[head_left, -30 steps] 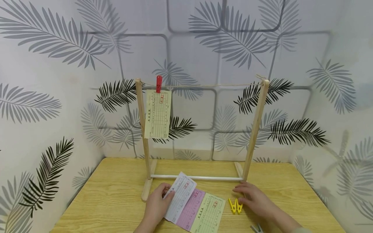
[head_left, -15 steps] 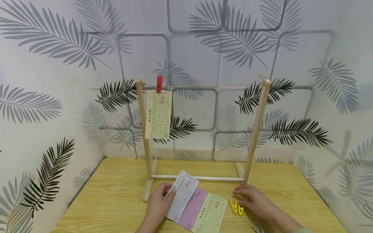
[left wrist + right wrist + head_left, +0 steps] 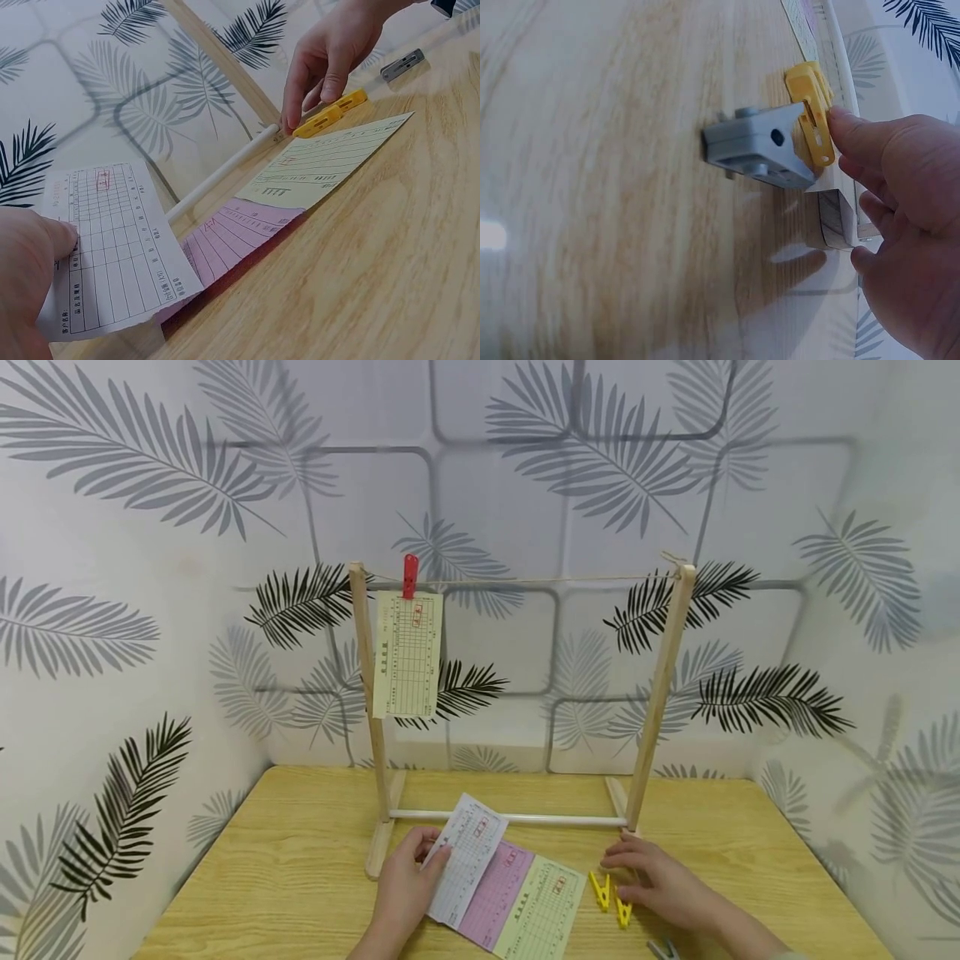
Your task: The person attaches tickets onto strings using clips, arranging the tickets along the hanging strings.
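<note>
My left hand pinches the white receipt form at its left edge, thumb on top. The sheet is raised and tilted over the left part of a pink form. Beside the pink one lies a pale yellow form. In the left wrist view a dark red edge shows under the pink form. My right hand is low over the table, fingers loosely bent, thumb touching one yellow clothespin. A second yellow clothespin lies just left of it. Nearer me is a grey clothespin.
Behind the hands stands a wooden frame with a string across its top and a white rod low down. A red clothespin holds a yellow form on the string. The patterned wall is close behind.
The right-hand yellow clothespin has slid toward me, apart from the other, with the right thumb at it. The left hand still grips the white form, which has shifted only slightly.
</note>
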The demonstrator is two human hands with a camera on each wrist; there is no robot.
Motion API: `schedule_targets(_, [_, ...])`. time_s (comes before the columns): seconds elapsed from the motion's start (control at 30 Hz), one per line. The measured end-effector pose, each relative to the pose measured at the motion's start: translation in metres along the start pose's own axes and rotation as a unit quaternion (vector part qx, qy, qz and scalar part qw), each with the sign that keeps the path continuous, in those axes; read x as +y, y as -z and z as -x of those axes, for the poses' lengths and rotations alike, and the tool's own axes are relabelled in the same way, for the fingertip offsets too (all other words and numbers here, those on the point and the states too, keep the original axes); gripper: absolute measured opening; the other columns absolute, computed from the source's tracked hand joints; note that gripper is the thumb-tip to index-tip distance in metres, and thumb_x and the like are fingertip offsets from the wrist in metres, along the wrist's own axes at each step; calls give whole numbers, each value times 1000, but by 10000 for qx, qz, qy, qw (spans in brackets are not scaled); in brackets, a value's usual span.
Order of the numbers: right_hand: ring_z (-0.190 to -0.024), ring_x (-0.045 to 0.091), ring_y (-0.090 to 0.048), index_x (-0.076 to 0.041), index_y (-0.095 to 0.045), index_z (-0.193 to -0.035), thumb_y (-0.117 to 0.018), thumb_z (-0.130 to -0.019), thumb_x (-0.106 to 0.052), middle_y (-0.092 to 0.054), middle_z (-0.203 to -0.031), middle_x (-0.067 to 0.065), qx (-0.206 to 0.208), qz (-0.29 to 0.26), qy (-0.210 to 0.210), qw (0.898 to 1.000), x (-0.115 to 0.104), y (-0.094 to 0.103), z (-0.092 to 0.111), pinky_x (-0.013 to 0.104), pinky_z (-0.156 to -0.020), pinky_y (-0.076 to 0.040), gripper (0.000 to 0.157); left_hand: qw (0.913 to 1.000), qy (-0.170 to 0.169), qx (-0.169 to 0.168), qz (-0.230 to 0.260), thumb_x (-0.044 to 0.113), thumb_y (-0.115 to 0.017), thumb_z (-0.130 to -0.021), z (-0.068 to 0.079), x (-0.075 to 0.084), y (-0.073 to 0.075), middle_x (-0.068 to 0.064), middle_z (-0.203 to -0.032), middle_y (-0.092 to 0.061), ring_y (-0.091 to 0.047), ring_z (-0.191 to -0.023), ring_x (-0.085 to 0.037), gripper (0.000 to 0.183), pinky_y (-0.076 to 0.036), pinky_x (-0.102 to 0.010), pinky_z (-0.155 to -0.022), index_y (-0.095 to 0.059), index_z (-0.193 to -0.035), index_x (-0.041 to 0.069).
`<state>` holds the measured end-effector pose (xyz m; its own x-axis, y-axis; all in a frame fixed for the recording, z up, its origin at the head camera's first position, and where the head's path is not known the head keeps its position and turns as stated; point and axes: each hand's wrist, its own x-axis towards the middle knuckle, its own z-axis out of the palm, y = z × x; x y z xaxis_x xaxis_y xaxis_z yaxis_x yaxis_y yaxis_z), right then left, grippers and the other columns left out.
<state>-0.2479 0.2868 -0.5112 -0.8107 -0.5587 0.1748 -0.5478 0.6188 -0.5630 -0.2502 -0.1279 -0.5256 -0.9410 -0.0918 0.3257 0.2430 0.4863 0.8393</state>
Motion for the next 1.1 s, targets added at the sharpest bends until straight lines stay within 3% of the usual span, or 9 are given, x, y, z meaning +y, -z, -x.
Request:
schedule_targets(0.17, [-147,65,-38,-5,-75,-134,-79,-104,-24,-62,-146,24,-59,-164,-90,9998,-5,4,-1,77,-112,-38,36,9999,128,-5,-35,12,-83,-100,-1,0,-1,6,-92,-73,-64,-89,-14,19,-50,-32,-78,-73,-117,12])
schedule_targets(0.3, [-145,67,-40,-10,-79,-126,-82,-102,-29,-65,-142,23,90,-213,-79,9997,4,-1,-2,81,-110,-34,30,10000,85,-8,-15,13,-82,-101,-1,0,0,6,-92,-72,-63,-88,-13,20,-50,-32,-77,-73,-118,11])
schedule_targets(0.43, [-142,63,-45,-22,-81,-120,-83,-101,-34,-68,-139,14,325,98,-96,9994,19,-10,-3,70,-113,-43,22,10000,73,2,41,14,-83,-100,-1,1,0,6,-92,-72,-63,-88,-13,21,-50,-32,-77,-74,-119,11])
schedule_targets(0.53, [-138,63,-49,-25,-80,-115,-84,-100,-30,-70,-135,13,485,277,-38,9984,23,-14,-4,70,-111,-45,16,9999,101,13,84,13,-83,-100,0,1,0,6,-91,-72,-63,-88,-13,20,-50,-32,-78,-74,-118,12])
schedule_targets(0.73, [-137,65,-50,-19,-77,-100,-89,-92,-22,-71,-131,18,467,171,-99,9987,6,-10,-11,81,-111,-35,15,9998,134,52,156,12,-83,-99,-1,0,-1,6,-90,-73,-63,-88,-14,19,-50,-32,-78,-74,-116,13])
schedule_targets(0.97, [-136,64,-52,-24,-71,-89,-91,-90,-19,-72,-129,18,495,233,-84,9985,4,-12,-15,79,-112,-36,21,9997,116,110,186,12,-83,-100,-2,0,-1,8,-88,-71,-63,-87,-13,18,-49,-32,-78,-73,-115,13])
schedule_targets(1.1, [-126,56,-62,-23,-68,-91,-92,-88,-16,-74,-125,18,760,284,129,9966,10,-13,-17,66,-111,-47,25,9996,114,112,218,12,-82,-100,-3,0,-1,8,-87,-71,-63,-87,-14,18,-49,-32,-79,-73,-115,13])
